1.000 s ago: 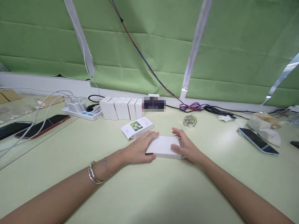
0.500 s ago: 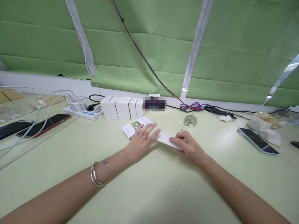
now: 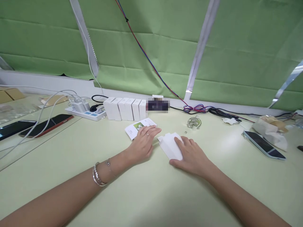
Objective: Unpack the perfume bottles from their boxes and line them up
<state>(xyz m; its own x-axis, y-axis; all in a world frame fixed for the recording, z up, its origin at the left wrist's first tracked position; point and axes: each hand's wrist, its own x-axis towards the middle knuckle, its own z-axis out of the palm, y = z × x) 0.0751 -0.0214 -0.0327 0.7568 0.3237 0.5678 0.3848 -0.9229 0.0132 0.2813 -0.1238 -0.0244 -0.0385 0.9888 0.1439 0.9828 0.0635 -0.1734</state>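
My left hand point(image 3: 143, 143) lies over the near edge of a printed white leaflet or flat carton point(image 3: 132, 130) with a green flower picture, its fingers stretched out. To its right, my right hand point(image 3: 191, 154) grips the right side of a flattened white paper box point(image 3: 169, 145) on the table. The thumb is at the box's near edge and the index finger on top; a small flap shows at its far left end. Beyond that hand sit a round clear glass-like object point(image 3: 194, 123) and a tiny shiny piece point(image 3: 186, 132).
A row of several upright white boxes point(image 3: 125, 108) stands at the back, beside a blurred dark item point(image 3: 157, 105). On the left are a power strip point(image 3: 88, 114) with cables and two phones. Another phone point(image 3: 264, 145) and a cloth pouch point(image 3: 270, 134) lie at right.
The white paper box, tilted in my right hand before, has come down flat toward the table with its broad face showing. My right-hand fingers have spread over it; my left hand has shifted slightly.
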